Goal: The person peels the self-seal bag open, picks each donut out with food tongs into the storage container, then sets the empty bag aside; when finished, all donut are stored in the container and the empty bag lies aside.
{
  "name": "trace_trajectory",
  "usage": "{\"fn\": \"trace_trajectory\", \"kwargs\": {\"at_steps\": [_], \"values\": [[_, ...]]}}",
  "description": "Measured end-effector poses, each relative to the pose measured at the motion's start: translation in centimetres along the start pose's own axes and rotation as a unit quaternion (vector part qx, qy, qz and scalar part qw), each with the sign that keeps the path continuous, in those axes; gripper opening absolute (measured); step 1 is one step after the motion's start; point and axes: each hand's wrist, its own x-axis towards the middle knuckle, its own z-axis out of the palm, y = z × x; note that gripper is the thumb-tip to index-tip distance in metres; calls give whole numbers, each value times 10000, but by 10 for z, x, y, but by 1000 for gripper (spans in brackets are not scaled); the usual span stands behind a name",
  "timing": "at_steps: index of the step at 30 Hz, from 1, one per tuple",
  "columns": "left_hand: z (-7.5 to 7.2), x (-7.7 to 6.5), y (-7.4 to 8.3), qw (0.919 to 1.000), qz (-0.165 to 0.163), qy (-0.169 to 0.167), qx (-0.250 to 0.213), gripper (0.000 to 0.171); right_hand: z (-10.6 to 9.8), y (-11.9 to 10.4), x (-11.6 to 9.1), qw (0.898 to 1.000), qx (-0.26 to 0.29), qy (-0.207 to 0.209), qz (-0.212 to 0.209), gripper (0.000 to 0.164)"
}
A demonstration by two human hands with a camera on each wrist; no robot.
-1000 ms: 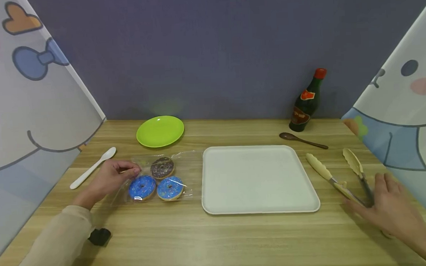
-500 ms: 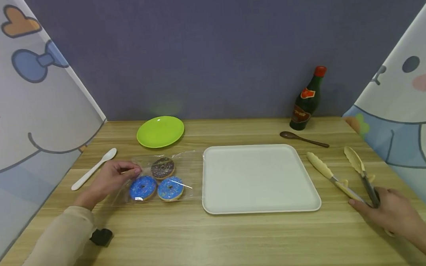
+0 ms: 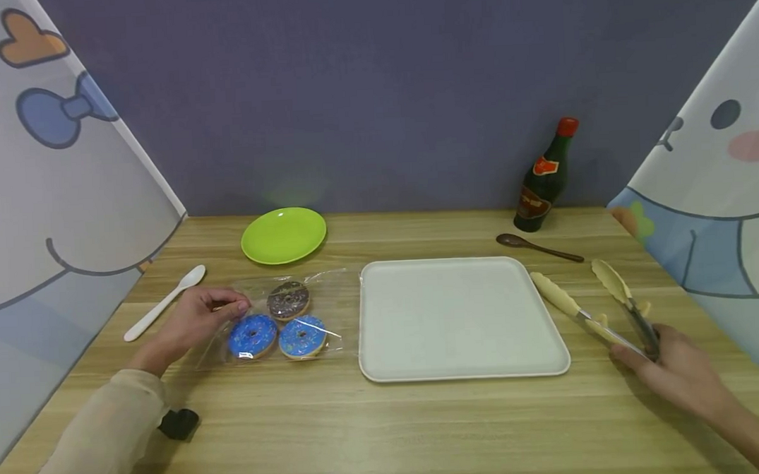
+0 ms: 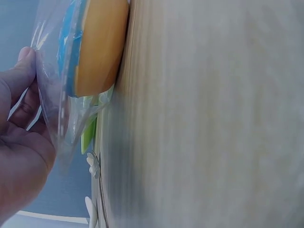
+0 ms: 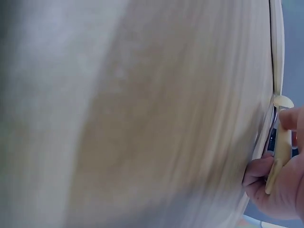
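Observation:
A clear plastic bag (image 3: 329, 304) lies left of centre in the head view. It covers one donut (image 3: 279, 303) with dark brown icing and two with blue icing, a left donut (image 3: 240, 338) and a right donut (image 3: 293, 344). My left hand (image 3: 200, 321) pinches the bag's left end between thumb and fingers; in the left wrist view the film (image 4: 51, 90) is drawn up beside a blue-iced donut (image 4: 102, 47). Over at the right, my right hand (image 3: 677, 374) grips the handle end of cream-tipped tongs (image 3: 556, 293), whose arms are spread and point away from me.
Between the hands sits a white rectangular tray (image 3: 462, 318). Behind are a green plate (image 3: 284, 235), a dark bottle (image 3: 540, 180) against the back wall and a brown wooden spoon (image 3: 539, 248). Near my left wrist lie a white spoon (image 3: 166, 303) and a small black object (image 3: 179, 424).
My right hand has closed its grip on the tongs and shifted them slightly left. My left hand and the bag of donuts have stayed put.

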Motion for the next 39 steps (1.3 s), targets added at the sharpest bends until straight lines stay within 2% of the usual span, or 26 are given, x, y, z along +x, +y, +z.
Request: {"fn": "trace_trajectory", "kwargs": {"at_steps": [5, 10, 15, 16, 19, 23, 27, 33, 39], "values": [[0, 1, 0, 9999, 104, 10, 22, 8, 1, -1, 2, 9999, 134, -41, 66, 59], [-1, 1, 3, 9999, 137, 13, -37, 8, -2, -6, 1, 9988, 384, 243, -159, 54], [-2, 0, 5, 9999, 157, 11, -45, 8, -3, -26, 6, 9913, 316, 742, -1041, 44], [-3, 0, 5, 9999, 149, 14, -29, 8, -2, -32, 7, 9888, 254, 806, -1233, 45], [-4, -1, 3, 9999, 88, 15, 51, 8, 4, -52, 11, 9774, 237, 903, -1897, 61], [-4, 0, 1, 9999, 30, 13, 162, 9, 16, -78, 18, 9600, 425, 685, -2680, 66], [-2, 0, 1, 10000, 15, 3, 89, 9, 27, -102, 25, 9428, 656, 365, -3247, 61], [-1, 0, 2, 10000, 53, -14, 35, 9, 43, -135, 35, 9334, 432, -7, -3563, 57], [-1, 0, 2, 10000, 30, -63, 68, 10, 56, -164, 42, 9242, 391, -163, -3795, 53]]}}
